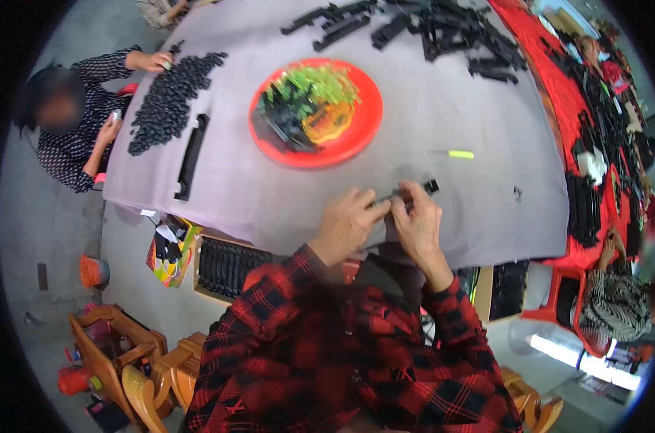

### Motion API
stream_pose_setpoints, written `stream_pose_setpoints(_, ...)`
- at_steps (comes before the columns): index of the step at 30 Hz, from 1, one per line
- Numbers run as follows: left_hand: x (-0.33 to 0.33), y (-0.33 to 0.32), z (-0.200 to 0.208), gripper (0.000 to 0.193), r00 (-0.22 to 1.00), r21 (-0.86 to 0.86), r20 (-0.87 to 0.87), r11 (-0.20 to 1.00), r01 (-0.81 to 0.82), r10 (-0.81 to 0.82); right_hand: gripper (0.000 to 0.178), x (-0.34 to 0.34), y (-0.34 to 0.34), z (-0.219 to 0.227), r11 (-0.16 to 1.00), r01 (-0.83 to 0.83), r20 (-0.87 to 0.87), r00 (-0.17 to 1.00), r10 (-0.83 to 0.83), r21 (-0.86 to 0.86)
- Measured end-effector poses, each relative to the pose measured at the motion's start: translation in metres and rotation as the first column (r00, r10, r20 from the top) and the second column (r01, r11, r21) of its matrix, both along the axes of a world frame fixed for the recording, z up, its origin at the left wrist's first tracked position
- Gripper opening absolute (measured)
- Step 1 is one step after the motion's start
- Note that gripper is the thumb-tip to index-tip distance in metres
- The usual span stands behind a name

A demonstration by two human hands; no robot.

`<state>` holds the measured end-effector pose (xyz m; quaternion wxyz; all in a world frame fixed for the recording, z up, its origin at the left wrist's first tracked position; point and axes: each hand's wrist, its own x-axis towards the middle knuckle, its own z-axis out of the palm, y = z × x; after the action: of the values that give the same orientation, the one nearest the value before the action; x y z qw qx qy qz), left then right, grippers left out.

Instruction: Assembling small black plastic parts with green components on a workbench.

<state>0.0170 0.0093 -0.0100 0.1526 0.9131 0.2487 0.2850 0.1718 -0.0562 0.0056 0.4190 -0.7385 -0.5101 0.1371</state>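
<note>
Over the near edge of the cloth-covered table, my left hand [344, 222] and my right hand [421, 224] pinch a slim black plastic part [431, 187] between them. Its squared right end sticks out past my right fingers, while the rest is mostly covered by my fingertips. Beyond my hands lies a round red tray [371, 115]. On it are light green pieces [334, 84], a heap of black pieces [284, 123] and an orange-yellow item [332, 123]. To the right rests a thin tool with a yellow-green handle [461, 154].
A long black plastic strip [191, 157] and a pile of small black parts [172, 97] lie at left, where another person [71, 123] sits. Longer black parts [428, 29] are heaped at the back. Below the table edge stands a box of black parts [230, 268].
</note>
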Motion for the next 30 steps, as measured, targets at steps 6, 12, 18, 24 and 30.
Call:
stream_pose_setpoints(6,0.0,0.007,0.011,0.035,0.999,-0.001,-0.048,1.0,-0.022,0.022,0.018,0.013,0.009,0.003,0.994,-0.024,0.086,0.996,0.015,0.107)
stream_pose_setpoints(12,0.006,0.008,0.006,0.022,1.0,0.027,0.005,0.999,-0.02,0.02,0.017,0.038,0.008,0.011,0.999,0.039,-0.085,0.996,-0.041,-0.022)
stream_pose_setpoints(18,0.003,0.0,0.005,0.022,0.999,0.045,0.002,0.998,-0.038,0.038,0.019,0.055,0.018,0.031,0.973,-0.2,0.381,0.896,0.23,-0.116)
stream_pose_setpoints(24,0.006,0.004,0.001,0.027,0.999,0.085,0.009,0.995,-0.053,0.052,0.011,0.067,0.034,0.026,0.865,-0.41,0.054,0.895,0.442,-0.291)
stream_pose_setpoints(30,0.003,0.006,0.004,0.031,0.999,0.09,-0.009,0.995,-0.037,0.038,0.009,0.066,0.039,0.021,0.853,-0.451,-0.075,0.891,0.448,-0.262)
